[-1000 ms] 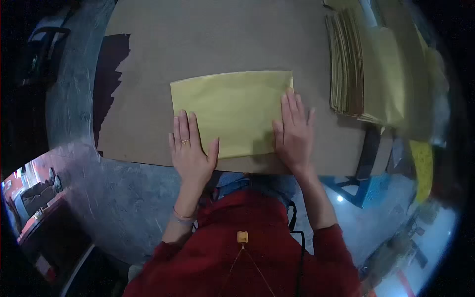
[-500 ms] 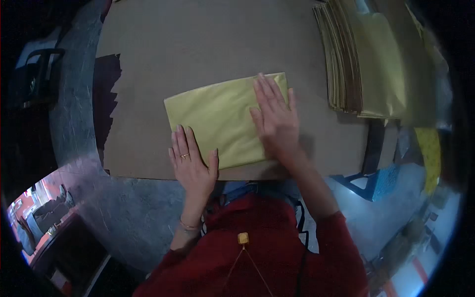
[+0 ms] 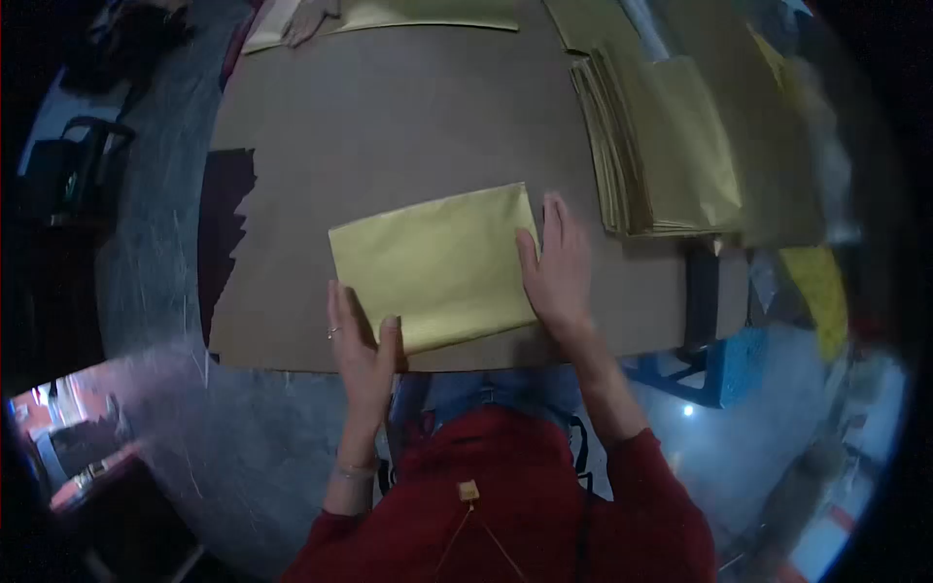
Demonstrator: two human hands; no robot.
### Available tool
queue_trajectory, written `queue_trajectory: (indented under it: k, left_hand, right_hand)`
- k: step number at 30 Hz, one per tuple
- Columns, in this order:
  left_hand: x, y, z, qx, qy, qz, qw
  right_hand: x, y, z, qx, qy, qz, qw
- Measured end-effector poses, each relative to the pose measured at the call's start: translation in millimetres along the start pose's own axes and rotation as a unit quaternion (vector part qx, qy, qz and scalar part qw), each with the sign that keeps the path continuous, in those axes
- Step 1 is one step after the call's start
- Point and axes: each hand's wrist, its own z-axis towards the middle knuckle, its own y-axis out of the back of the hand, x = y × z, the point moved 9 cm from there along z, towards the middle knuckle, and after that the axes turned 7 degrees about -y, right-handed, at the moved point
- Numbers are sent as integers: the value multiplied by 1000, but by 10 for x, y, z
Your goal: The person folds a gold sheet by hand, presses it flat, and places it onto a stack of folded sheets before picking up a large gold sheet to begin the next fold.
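Observation:
A flat yellow sheet (image 3: 437, 267), perhaps folded, lies slightly tilted near the front edge of the brown table (image 3: 408, 126). My left hand (image 3: 364, 355) is at its lower left corner, thumb over the sheet and fingers along the left side. At the right side is my right hand (image 3: 561, 277), its thumb on the sheet's edge and its fingers stretched out past it on the table. Both hands have their fingers apart, and neither grips the sheet.
A stack of yellow and brown sheets (image 3: 680, 146) lies at the right. Another person's hand (image 3: 311, 19) touches a yellow sheet (image 3: 418, 14) at the far edge. A dark torn patch (image 3: 222, 233) marks the table's left side. A blue stool (image 3: 729, 369) stands below right.
Both hands have moved from flat on top of the sheet to its sides. The view has shifted, so the far edge with another person's hand now shows.

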Motion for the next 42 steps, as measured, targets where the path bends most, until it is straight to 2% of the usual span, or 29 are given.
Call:
queue_trajectory:
  k: [2, 3, 5, 7, 8, 9, 11, 13, 15, 16, 17, 18, 19, 20, 21, 23, 25, 26, 28, 29, 31, 32, 33, 35, 36, 37, 39, 41, 42]
  left_hand:
    - [388, 172, -14, -80, 129, -169, 974]
    - [413, 193, 60, -67, 118, -172, 976]
    - [476, 188, 165, -26, 147, -221, 964]
    - [345, 186, 309, -18, 141, -248, 958]
    - [318, 147, 331, 7, 181, -213, 960]
    - [301, 148, 346, 27, 222, -178, 958]
    - [410, 111, 392, 42, 183, -106, 976]
    - [344, 130, 379, 1, 133, -98, 986]
    - [605, 45, 261, -36, 124, -107, 986]
    - [641, -36, 223, -29, 124, -115, 985]
    - [97, 44, 175, 23, 216, -241, 946]
    - [35, 35, 230, 19, 213, -239, 947]
    - [-91, 36, 324, 11, 146, -300, 943]
    - [-239, 48, 399, 11, 82, -356, 931]
    - [-562, 68, 485, 39, 89, -285, 953]
    - [-1016, -1, 713, 77, 96, -279, 952]
    - [-1017, -275, 1126, 121, 95, -250, 956]
    - [-1379, -311, 1340, 124, 28, -259, 958]
    - [-2262, -339, 1704, 126, -102, -255, 953]
    - [-2618, -400, 1908, 122, -165, -242, 948]
    - [-3025, -791, 2493, 216, -244, -171, 930]
    - [-3152, -994, 2748, 236, -261, -117, 929]
    - [-3249, -1204, 2939, 255, -278, -63, 924]
    - [-3361, -1538, 3139, 297, -293, -8, 909]
    - [-3391, -1728, 3214, 333, -306, 49, 891]
    - [-3343, -1902, 3384, 306, -335, 110, 884]
    - [-3043, -2461, 3804, 333, -355, 119, 866]
    - [-3293, -2304, 3225, 365, -267, 215, 866]
    - [-3187, -2376, 3235, 370, -264, 216, 864]
  right_hand:
    - [-254, -6, -148, 129, -193, 41, 972]
    - [-263, 5, -209, 120, -207, 40, 970]
    - [-193, -48, -299, 134, -198, 24, 971]
    - [-192, -105, -251, 194, -218, 68, 954]
    - [-211, -173, -216, 220, -209, 98, 948]
    - [-213, -170, -219, 216, -200, 66, 953]
    - [-104, -28, -212, 214, -150, 77, 962]
    - [-113, -30, -287, 125, -93, 184, 970]
    - [-126, 101, -430, 239, -196, 347, 885]
    - [-93, 250, -471, 240, -176, 349, 888]
    - [-128, 438, -511, 196, -172, 377, 889]
    - [-210, 611, -524, 151, -176, 404, 885]
    - [-279, 673, -524, 149, -181, 409, 882]
    - [-341, 804, -502, 107, -164, 476, 857]
    - [-425, 958, -545, 64, -158, 540, 824]
    - [-617, 1076, -535, 74, -224, 558, 795]
    - [-735, 1488, -400, -81, -109, 624, 770]
    - [-790, 1575, -309, -93, -123, 622, 768]
    - [-1081, 1919, -267, -269, -161, 603, 733]
    - [-1204, 1927, -213, -273, -167, 601, 733]
    - [-1431, 1932, -98, -235, -164, 554, 781]
    - [-1558, 1800, -62, -200, -211, 530, 797]
    - [-1627, 1781, -28, -201, -216, 528, 796]
    - [-1673, 1425, 77, -59, -295, 572, 763]
    - [-1682, 1365, 82, -36, -321, 558, 765]
    - [-1700, 1335, 104, -38, -327, 559, 761]
    - [-1690, 1267, 137, -16, -332, 540, 773]
    - [-1725, 1156, 85, -2, -358, 541, 761]
    - [-1740, 1122, 72, -5, -344, 526, 778]
